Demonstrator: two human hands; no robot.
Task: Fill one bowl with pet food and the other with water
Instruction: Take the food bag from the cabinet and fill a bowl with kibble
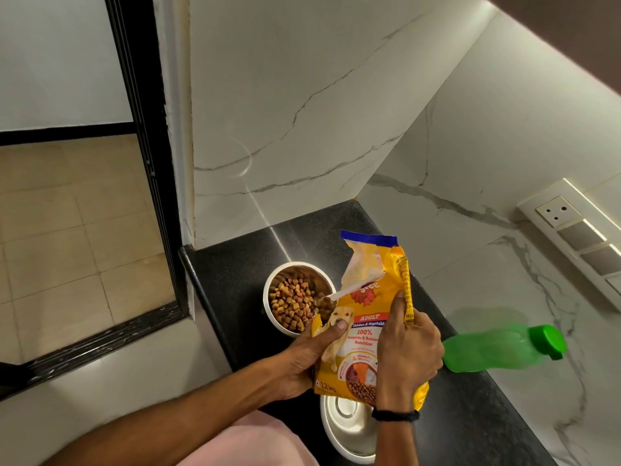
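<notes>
Black counter [235,270] carries everything. Pet food bag [364,326] is held above it, torn mouth tipped to the rim of the food bowl [268,297] just left of the bag; kibble [290,302] is heaped inside. Green bottle [497,348] lies right of the bag, capped. Empty bowl [349,432] sits on the near side of the bag, partly hidden by it. Left hand [302,359] grips the bag's left edge, thumb on front. Right hand [408,351] clasps the right edge. Food step looks nearly done. Next: put the bag down, uncap the bottle, pour water into the empty bowl.
</notes>
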